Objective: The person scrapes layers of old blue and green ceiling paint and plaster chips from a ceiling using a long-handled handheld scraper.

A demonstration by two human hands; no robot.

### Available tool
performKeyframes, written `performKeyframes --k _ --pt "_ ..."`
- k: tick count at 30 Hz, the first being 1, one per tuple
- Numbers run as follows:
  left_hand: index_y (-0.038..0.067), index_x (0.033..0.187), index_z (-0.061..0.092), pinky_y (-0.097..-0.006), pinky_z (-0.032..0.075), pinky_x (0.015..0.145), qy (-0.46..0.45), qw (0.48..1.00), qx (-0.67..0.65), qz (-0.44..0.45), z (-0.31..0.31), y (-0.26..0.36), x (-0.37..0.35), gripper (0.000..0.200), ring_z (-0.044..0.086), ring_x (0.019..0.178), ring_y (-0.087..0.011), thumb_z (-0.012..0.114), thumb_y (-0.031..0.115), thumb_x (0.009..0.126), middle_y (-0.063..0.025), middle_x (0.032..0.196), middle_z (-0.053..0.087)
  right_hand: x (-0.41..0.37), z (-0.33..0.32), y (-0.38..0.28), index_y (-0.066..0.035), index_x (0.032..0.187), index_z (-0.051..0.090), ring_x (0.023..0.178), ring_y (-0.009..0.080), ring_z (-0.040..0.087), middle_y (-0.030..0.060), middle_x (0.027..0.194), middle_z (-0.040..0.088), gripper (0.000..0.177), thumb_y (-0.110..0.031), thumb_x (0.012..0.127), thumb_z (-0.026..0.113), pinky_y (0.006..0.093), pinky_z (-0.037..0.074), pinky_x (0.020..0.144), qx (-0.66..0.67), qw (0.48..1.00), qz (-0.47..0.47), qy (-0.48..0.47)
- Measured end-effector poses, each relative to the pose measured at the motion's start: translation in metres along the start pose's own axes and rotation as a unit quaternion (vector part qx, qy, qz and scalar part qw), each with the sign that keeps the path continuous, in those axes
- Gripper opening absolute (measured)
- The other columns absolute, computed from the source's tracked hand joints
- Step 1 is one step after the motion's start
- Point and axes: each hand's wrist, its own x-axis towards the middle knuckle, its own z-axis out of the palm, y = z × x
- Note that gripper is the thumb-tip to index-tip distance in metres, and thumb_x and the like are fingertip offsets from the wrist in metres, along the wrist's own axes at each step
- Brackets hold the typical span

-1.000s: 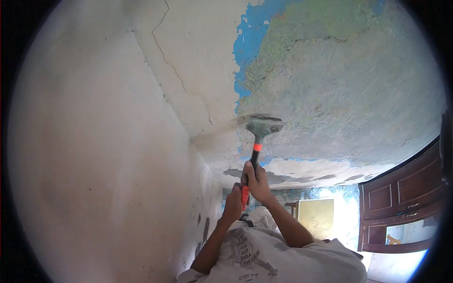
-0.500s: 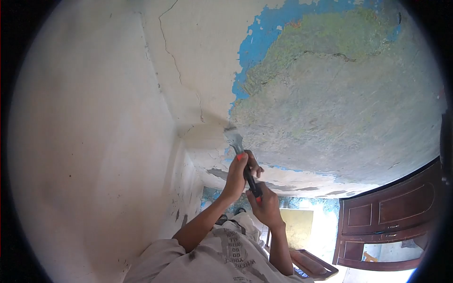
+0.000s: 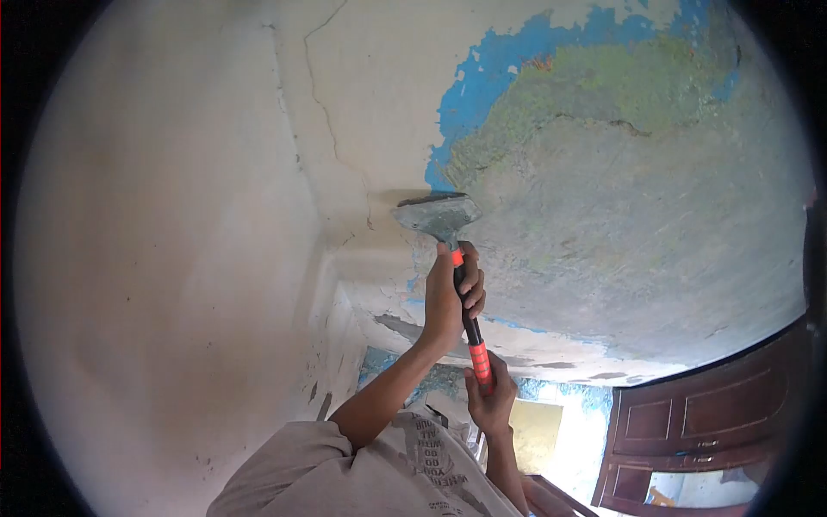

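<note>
A long-handled scraper (image 3: 439, 217) stands with its wide, dusty blade against the wall, at the lower end of the blue paint strip. Its black handle has a red collar near the head and a red grip (image 3: 481, 366) at the bottom. My left hand (image 3: 452, 297) is wrapped round the handle just below the head. Lower down, my right hand (image 3: 493, 401) grips the end of the red part. Around the blade, cream paint (image 3: 379, 112) meets blue paint (image 3: 465, 95) and bare grey-green plaster (image 3: 603, 207).
A long crack (image 3: 323, 108) runs down the cream surface. At left rises another pale wall (image 3: 164, 250). Lower right holds a dark wooden cabinet (image 3: 715, 414), with a bright opening (image 3: 579, 439) beside it. A brown-edged object (image 3: 551, 495) lies near my right forearm.
The scraper has moved up the wall, and its blade has turned from nearly edge-on to show its broad face. Both hands keep hold; my left arm reaches higher.
</note>
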Motion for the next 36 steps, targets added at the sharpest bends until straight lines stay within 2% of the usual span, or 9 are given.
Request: performKeyframes --k 2,5,8,14,20,23,26,32,36 --pt "0.014 0.101 0.050 -0.0205 0.022 0.037 0.002 1.000 -0.002 -0.019 0.002 -0.001 0.003 0.053 0.026 0.044 -0.0035 0.038 0.065 0.100 0.0081 0.059 0.028 0.008 -0.003 -0.001 0.000 0.129 0.058 0.058 0.0213 0.061 0.0129 0.075 0.065 0.040 -0.016 0.094 0.067 0.0318 0.048 0.059 0.042 0.999 -0.014 -0.022" --pt "0.015 0.096 0.049 -0.0207 0.020 0.036 0.035 0.999 0.007 -0.012 0.009 -0.004 0.006 0.052 0.024 0.043 -0.0033 0.037 0.066 0.100 0.0078 0.059 0.028 0.011 -0.005 0.001 0.001 0.140 0.053 0.058 0.0172 0.059 0.0128 0.076 0.065 0.046 -0.016 0.098 0.062 0.0300 0.046 0.057 0.113 0.991 0.048 -0.056" --pt "0.016 0.092 0.045 -0.0211 0.018 0.036 0.048 0.998 0.031 0.007 0.010 -0.008 0.007 0.052 0.023 0.044 -0.0034 0.038 0.067 0.100 0.0079 0.059 0.027 0.015 -0.014 0.003 0.004 0.147 0.044 0.062 0.0065 0.050 0.0042 0.074 0.060 0.050 -0.017 0.102 0.052 0.0234 0.039 0.055 0.077 0.991 0.025 -0.105" --pt "0.017 0.088 0.043 -0.0214 0.018 0.036 0.074 0.995 0.067 0.022 0.009 -0.011 0.010 0.051 0.021 0.044 -0.0038 0.038 0.066 0.100 0.0082 0.058 0.025 0.021 -0.013 0.004 0.006 0.148 0.042 0.057 0.0089 0.046 0.0038 0.068 0.054 0.051 -0.015 0.102 0.050 0.0262 0.036 0.052 0.066 0.991 -0.037 -0.106" --pt "0.014 0.085 0.041 -0.0230 0.019 0.037 0.071 0.988 0.134 0.034 0.018 -0.013 0.007 0.052 0.023 0.042 -0.0045 0.036 0.062 0.104 0.0069 0.056 0.026 0.011 0.005 0.019 0.006 0.148 0.041 0.056 0.0124 0.047 0.0089 0.071 0.056 0.050 -0.011 0.101 0.050 0.0292 0.038 0.052 0.131 0.987 -0.046 -0.082" --pt "0.015 0.086 0.043 -0.0219 0.018 0.036 0.054 0.990 0.123 0.040 0.020 -0.001 0.014 0.053 0.023 0.044 -0.0032 0.039 0.066 0.100 0.0081 0.057 0.026 0.024 -0.001 -0.002 0.007 0.148 0.039 0.056 0.0136 0.048 0.0116 0.071 0.056 0.051 -0.010 0.101 0.049 0.0299 0.038 0.053 0.098 0.989 -0.085 -0.072" --pt "0.015 0.086 0.043 -0.0223 0.017 0.036 0.067 0.991 0.114 0.037 0.033 0.011 0.016 0.053 0.023 0.044 -0.0032 0.037 0.066 0.101 0.0076 0.058 0.026 0.032 0.000 -0.009 0.008 0.149 0.038 0.055 0.0153 0.048 0.0129 0.070 0.056 0.052 -0.009 0.101 0.049 0.0304 0.038 0.052 0.101 0.989 -0.087 -0.069" --pt "0.014 0.085 0.041 -0.0224 0.016 0.037 0.085 0.983 0.160 0.013 0.014 -0.010 0.007 0.054 0.023 0.044 -0.0041 0.036 0.066 0.101 0.0070 0.057 0.027 0.010 0.008 0.006 0.009 0.148 0.037 0.055 0.0175 0.049 0.0127 0.068 0.054 0.052 -0.007 0.100 0.047 0.0319 0.039 0.052 0.107 0.988 -0.087 -0.076" --pt "0.014 0.085 0.042 -0.0226 0.017 0.037 0.068 0.986 0.152 0.010 0.019 0.000 0.007 0.055 0.023 0.043 -0.0045 0.035 0.066 0.102 0.0071 0.057 0.026 0.012 0.008 0.003 0.009 0.149 0.036 0.055 0.0188 0.050 0.0132 0.068 0.053 0.053 -0.006 0.100 0.045 0.0327 0.040 0.053 0.099 0.987 -0.100 -0.082"
